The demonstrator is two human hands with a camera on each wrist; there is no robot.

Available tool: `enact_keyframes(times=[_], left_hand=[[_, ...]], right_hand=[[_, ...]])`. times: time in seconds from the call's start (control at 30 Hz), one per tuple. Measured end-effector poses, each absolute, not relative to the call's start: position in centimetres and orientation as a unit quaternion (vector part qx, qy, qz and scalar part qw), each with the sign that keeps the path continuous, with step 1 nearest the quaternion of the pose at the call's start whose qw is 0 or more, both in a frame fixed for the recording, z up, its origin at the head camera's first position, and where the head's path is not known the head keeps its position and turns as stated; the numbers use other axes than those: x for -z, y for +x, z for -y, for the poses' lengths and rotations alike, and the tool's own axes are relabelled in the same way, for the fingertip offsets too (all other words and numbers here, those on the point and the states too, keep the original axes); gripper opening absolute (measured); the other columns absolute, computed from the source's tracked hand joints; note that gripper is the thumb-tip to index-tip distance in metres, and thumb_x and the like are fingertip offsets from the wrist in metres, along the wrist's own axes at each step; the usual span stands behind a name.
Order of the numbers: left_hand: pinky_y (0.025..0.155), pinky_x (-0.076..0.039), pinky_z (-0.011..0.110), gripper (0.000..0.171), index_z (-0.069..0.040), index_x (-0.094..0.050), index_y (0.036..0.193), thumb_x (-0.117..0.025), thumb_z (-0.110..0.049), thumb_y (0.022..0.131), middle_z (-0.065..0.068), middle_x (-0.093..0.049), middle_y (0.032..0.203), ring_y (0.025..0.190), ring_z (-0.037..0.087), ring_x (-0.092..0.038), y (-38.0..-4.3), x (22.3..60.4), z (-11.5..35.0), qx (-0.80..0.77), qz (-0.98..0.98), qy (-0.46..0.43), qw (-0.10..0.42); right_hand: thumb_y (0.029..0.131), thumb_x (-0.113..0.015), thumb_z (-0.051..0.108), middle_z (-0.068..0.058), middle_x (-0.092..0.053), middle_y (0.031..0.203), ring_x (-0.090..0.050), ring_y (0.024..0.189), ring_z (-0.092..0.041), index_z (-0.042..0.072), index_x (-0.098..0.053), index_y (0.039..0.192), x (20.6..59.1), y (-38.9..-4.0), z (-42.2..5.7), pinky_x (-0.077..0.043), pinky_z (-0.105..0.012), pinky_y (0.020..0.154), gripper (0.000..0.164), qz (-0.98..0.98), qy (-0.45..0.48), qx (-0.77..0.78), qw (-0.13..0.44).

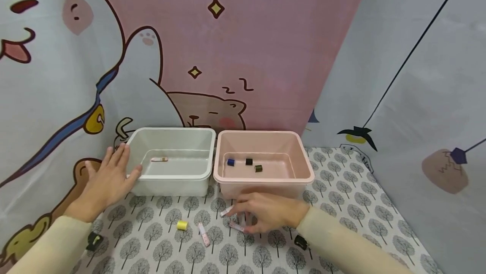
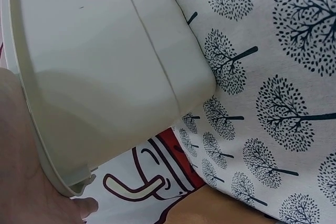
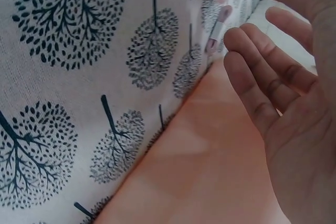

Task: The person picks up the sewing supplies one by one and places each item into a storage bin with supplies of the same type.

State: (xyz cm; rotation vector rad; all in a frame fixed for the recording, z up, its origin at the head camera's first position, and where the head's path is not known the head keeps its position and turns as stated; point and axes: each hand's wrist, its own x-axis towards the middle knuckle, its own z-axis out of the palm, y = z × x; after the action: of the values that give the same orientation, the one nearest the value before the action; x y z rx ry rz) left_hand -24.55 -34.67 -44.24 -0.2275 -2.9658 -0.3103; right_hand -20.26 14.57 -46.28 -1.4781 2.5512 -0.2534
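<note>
My left hand (image 1: pixel 108 179) rests at the left rim of a white plastic bin (image 1: pixel 171 185), fingers extended. One small skein of embroidery floss (image 1: pixel 159 159) lies inside that bin. My right hand (image 1: pixel 265 210) reaches down before the pink bin (image 1: pixel 262 187), fingers loosely bent. Near its fingertips are two pale floss skeins, one skein (image 1: pixel 226 211) by the forefinger and another skein (image 1: pixel 237 226) by the thumb. In the right wrist view a pinkish skein (image 3: pixel 219 27) lies past the fingers, with nothing visibly gripped. Another pink-and-white skein (image 1: pixel 203 234) lies to the left.
A yellow thread spool (image 1: pixel 182 225) lies on the tree-print cloth (image 1: pixel 163 257). Inside the pink bin are a blue spool (image 1: pixel 230 162), a black spool (image 1: pixel 249 161) and a green spool (image 1: pixel 258 168). Behind the bins hangs a cartoon-print curtain (image 1: pixel 273 54).
</note>
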Motion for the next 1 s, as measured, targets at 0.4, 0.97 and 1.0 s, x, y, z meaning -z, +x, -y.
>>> enact_keyframes(times=[0.4, 0.97, 1.0], left_hand=[[0.12, 0.007, 0.106, 0.096, 0.007, -0.014, 0.183, -0.035, -0.064, 0.122, 0.034, -0.01, 0.192, 0.176, 0.068, -0.008, -24.2, 44.2, 34.6, 0.1, 0.989, -0.066, 0.081], [0.121, 0.006, 0.106, 0.095, 0.004, -0.014, 0.184, -0.036, -0.063, 0.121, 0.032, -0.01, 0.193, 0.176, 0.067, -0.009, -24.4, 43.9, 34.1, 0.094, 0.992, -0.055, 0.066], [0.121, 0.006, 0.106, 0.094, 0.004, -0.015, 0.184, -0.037, -0.063, 0.121, 0.032, -0.01, 0.193, 0.176, 0.067, -0.009, -24.4, 43.8, 34.1, 0.095, 0.992, -0.055, 0.067]], right_hand=[[0.095, -0.098, 0.028, 0.009, -0.073, 0.124, -0.068, 0.101, 0.004, 0.029, -0.071, 0.161, 47.9, -22.1, -13.6, -0.053, -0.005, 0.092, 0.071, -0.839, -0.516, 0.097, 0.143], [0.09, -0.1, 0.021, 0.01, -0.071, 0.113, -0.064, 0.086, 0.012, 0.026, -0.079, 0.143, 48.1, -23.1, -12.7, -0.051, -0.003, 0.08, 0.057, -0.827, -0.523, 0.09, 0.186], [0.091, -0.1, 0.022, 0.01, -0.071, 0.112, -0.064, 0.086, 0.011, 0.025, -0.079, 0.143, 48.1, -23.1, -12.6, -0.051, -0.003, 0.08, 0.056, -0.826, -0.524, 0.09, 0.186]])
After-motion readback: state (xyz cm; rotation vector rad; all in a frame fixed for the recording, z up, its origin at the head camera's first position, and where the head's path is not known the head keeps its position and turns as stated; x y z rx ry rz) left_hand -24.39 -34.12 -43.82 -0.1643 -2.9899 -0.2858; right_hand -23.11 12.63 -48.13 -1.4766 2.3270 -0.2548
